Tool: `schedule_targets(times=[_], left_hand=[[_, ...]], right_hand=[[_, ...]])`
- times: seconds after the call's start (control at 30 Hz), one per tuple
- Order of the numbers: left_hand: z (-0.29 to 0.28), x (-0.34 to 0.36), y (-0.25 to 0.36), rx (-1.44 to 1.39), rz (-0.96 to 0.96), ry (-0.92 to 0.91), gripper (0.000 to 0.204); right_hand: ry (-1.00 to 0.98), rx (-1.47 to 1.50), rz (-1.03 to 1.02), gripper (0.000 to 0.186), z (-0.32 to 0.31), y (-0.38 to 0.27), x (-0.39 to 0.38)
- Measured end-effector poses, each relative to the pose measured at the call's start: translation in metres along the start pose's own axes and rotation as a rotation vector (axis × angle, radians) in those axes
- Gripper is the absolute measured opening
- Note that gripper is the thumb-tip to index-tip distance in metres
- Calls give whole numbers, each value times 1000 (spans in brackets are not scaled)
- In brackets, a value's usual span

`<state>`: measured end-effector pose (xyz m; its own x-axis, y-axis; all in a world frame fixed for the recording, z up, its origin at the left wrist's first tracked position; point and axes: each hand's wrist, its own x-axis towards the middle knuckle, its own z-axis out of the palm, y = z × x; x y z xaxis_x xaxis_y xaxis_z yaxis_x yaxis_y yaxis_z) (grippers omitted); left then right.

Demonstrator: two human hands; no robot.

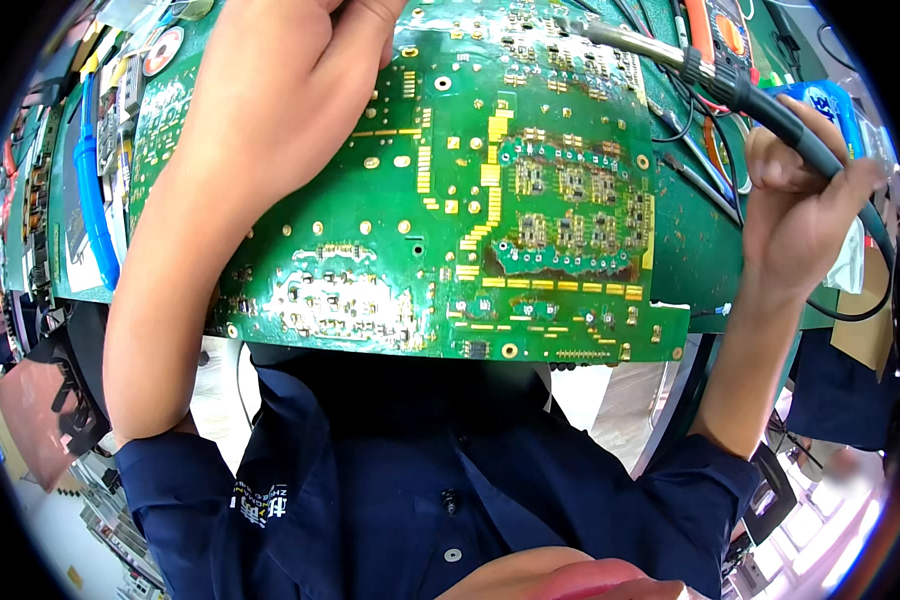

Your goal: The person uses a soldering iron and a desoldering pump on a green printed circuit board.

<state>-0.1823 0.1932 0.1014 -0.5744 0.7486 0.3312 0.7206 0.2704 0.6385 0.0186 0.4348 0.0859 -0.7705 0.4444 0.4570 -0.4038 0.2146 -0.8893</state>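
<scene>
A large green circuit board (385,185) lies in front of me, its near edge reaching past the bench edge. It bears gold pads, rows of small chips and shiny whitish patches. My right hand (800,190) is closed around a soldering iron (642,42) with a dark handle, held at the board's right side. The metal end of the iron points left over the far right part of the board, where parts sit densely. My left hand (300,85) is over the far left of the board, fingers drawn together at the upper picture edge; anything pinched there is cut off from view.
A blue-handled tool (92,190) lies left of the board, near a small reel (163,50). Right of the board are a slim metal tool (708,185), cables, an orange meter (732,35) and a blue packet (826,100). The green bench mat (695,262) extends beneath.
</scene>
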Motion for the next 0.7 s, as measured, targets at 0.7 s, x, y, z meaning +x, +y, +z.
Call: schedule_targets(times=[0.7], left_hand=[[-25, 4, -46, 491, 20, 140, 19]], right_hand=[[222, -85, 42, 78, -14, 7, -3]])
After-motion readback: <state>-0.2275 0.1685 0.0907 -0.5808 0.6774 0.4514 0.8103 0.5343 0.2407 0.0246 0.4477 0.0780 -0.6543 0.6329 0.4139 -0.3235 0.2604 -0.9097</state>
